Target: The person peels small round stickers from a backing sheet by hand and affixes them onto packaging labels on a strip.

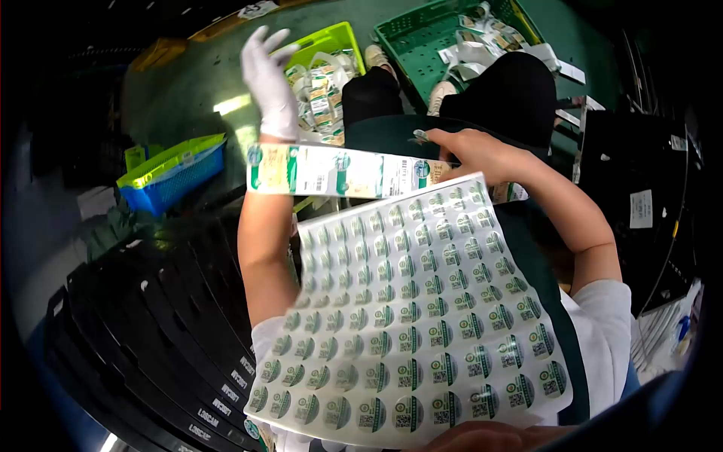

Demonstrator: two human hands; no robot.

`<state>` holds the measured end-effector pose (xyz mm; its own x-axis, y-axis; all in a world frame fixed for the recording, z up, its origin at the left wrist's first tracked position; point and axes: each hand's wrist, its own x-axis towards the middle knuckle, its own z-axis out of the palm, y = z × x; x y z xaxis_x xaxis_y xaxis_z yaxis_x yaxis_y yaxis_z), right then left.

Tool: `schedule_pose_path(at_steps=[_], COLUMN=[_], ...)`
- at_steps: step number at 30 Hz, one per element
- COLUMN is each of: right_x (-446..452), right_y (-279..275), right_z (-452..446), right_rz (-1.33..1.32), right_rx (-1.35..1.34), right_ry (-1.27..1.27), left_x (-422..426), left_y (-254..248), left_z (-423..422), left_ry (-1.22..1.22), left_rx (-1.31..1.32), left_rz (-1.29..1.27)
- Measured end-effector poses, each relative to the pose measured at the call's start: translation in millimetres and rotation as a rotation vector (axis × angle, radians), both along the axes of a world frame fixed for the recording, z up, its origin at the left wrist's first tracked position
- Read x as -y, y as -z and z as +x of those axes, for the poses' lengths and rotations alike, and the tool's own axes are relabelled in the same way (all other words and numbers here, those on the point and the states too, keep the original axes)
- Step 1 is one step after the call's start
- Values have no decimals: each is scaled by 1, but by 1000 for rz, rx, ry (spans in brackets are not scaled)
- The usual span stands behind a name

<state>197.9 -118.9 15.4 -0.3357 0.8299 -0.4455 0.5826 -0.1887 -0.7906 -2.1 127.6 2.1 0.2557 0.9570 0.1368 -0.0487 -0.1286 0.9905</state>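
Observation:
My left hand (269,79), in a white glove, is raised with fingers apart, holding nothing, beside a lime-green basket (331,38) of label strips. Across my left forearm stretches a strip of green, white and yellow labels (324,172). My bare right hand (478,154) grips that strip toward its right end; its lower fingers are partly hidden. Below the strip, a large curved sheet of round green QR-code stickers (407,313) covers my lap. Another person's hand (482,437), partly cut off and blurred, is at the sheet's bottom edge.
A dark green crate (422,45) with label strips stands on the floor beyond my knees. Blue and lime-green baskets (177,175) are at left. Black L3SCAM-marked cases (151,331) line the lower left. A black box (640,181) stands at right. Another person's navy sleeve (655,407) enters lower right.

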Motion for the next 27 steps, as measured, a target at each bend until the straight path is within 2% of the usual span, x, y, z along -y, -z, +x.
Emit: schedule_pose_path(at_steps=[3, 6, 8, 9, 11, 12, 14, 15, 16, 17, 19, 20, 22, 23, 25, 27], right_x=[-9, -16, -20, -21, -23, -26, -28, -30, -30, -31, -31, -33, -38, -39, -41, -42], right_y=[0, 3, -4, -2, 1, -4, -5, -5, -9, -5, 5, 6, 1, -8, -27, -33], right_z=[2, 9, 12, 13, 15, 14, 8, 7, 5, 3, 1, 3, 4, 3, -1, -7], right_rz=[-3, 89, 106, 114, 129, 89, 115, 127, 129, 134, 218, 286, 409, 478, 497, 518], right_rx=[-34, -84, -93, -115, -163, -151, -192, -219, -208, -202, -144, -62, 112, 106, -37, 50], right_ry=[140, 298, 325, 343, 376, 383, 410, 425, 422, 411, 410, 443, 508, 489, 309, 131], left_x=[-17, -8, -10, 21, 38, 53, 73, 84, 96, 100, 112, 119, 127, 132, 142, 148], left_y=[24, 35, 58, -2, 4, 1, -5, -6, -7, -4, 16, 16, 17, 18, 4, 1], left_z=[1, -14, -32, -24, -32, -33, -31, -23, -17, -14, -13, -8, -9, -9, -2, 2], left_ry=[159, 377, 628, 733, 948, 919, 886, 860, 727, 577, 316, 218, 184, 167, 140, 123], left_rx=[-284, -725, -843, -1174, -716, -484, -408, -221, -91, -195, 112, 161, 151, 145, 67, -44], left_rz=[28, 185, 439, 543, 223, 77, -20, -139, -312, -167, -366, -342, -304, -286, -284, -230])
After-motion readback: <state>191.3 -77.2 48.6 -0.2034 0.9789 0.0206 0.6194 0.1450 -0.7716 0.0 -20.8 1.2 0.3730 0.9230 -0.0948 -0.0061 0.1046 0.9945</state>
